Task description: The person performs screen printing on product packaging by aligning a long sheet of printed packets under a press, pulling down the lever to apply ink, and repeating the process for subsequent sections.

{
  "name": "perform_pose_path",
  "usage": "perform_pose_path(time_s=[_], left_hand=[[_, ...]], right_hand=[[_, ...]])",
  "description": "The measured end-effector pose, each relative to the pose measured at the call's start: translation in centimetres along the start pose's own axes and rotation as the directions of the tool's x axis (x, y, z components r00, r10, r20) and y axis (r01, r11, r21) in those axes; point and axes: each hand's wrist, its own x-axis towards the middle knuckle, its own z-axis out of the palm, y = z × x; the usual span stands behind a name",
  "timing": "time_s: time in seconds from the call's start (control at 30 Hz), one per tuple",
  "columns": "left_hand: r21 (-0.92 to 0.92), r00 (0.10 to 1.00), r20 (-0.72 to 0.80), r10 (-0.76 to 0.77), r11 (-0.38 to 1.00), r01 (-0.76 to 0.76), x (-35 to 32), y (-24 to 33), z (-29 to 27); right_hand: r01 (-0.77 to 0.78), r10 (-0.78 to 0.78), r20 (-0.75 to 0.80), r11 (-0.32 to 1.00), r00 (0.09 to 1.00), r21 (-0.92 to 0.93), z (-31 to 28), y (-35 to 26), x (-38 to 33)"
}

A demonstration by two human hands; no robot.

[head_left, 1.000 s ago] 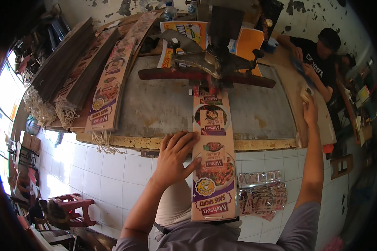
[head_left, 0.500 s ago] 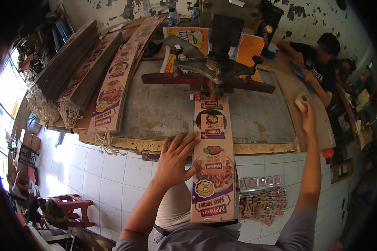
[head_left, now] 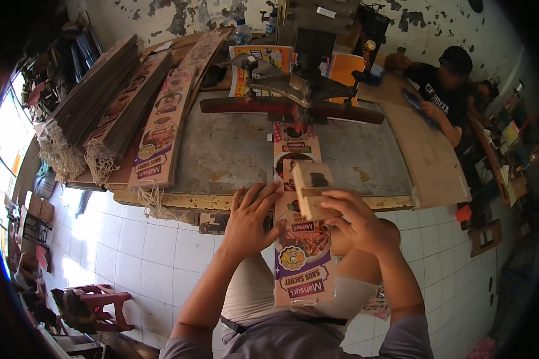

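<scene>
A long printed cardboard strip (head_left: 305, 272) with food pictures and purple bands runs from under the dark metal press (head_left: 299, 96) over the table's front edge towards my lap. My left hand (head_left: 253, 220) lies on the strip's left edge, fingers spread and pointing away from me. Above the middle of the strip, my right hand (head_left: 359, 220) grips a pale wooden block (head_left: 311, 179) with a dark patch on its face. Part of the strip is hidden behind the block. Whether the block touches the strip, I cannot tell.
Bundles of similar strips (head_left: 157, 134) with white strings (head_left: 156, 200) lie on the table's left. A co-worker (head_left: 443, 96) sits at the right, beside a brown board (head_left: 416, 143). A red stool (head_left: 105, 305) stands on the tiled floor, lower left.
My right hand has swung in from the far right with the wooden block, and now holds it over the strip. My left hand has stayed on the strip's edge.
</scene>
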Motion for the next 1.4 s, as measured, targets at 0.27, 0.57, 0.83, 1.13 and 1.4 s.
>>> perform_pose_path(time_s=[0.27, 0.57, 0.83, 1.13, 1.4], left_hand=[[-0.031, 1.000, -0.017, 0.006, 0.999, -0.007, -0.2, -0.2, 0.1], [-0.005, 1.000, -0.010, 0.003, 1.000, -0.003, -0.2, -0.2, 0.0], [-0.030, 1.000, -0.006, -0.001, 1.000, 0.001, 0.0, -0.1, -0.1], [-0.024, 1.000, -0.002, -0.003, 1.000, 0.003, 0.0, 0.0, -0.2], [-0.027, 1.000, 0.013, -0.014, 1.000, 0.014, 0.1, 0.1, -0.3]], right_hand=[[0.054, -0.061, -0.048, 0.989, 0.997, -0.139, 4.5, 5.1, 6.6], [0.027, -0.041, -0.092, 0.988, 0.995, -0.153, 5.2, 8.1, 10.2], [0.043, -0.060, -0.110, 0.987, 0.992, -0.155, 5.3, 7.9, 10.0], [-0.003, -0.007, -0.134, 0.997, 0.991, -0.076, 5.3, 8.2, 10.0], [0.015, -0.050, -0.200, 0.984, 0.979, -0.177, 5.5, 8.0, 10.0]])
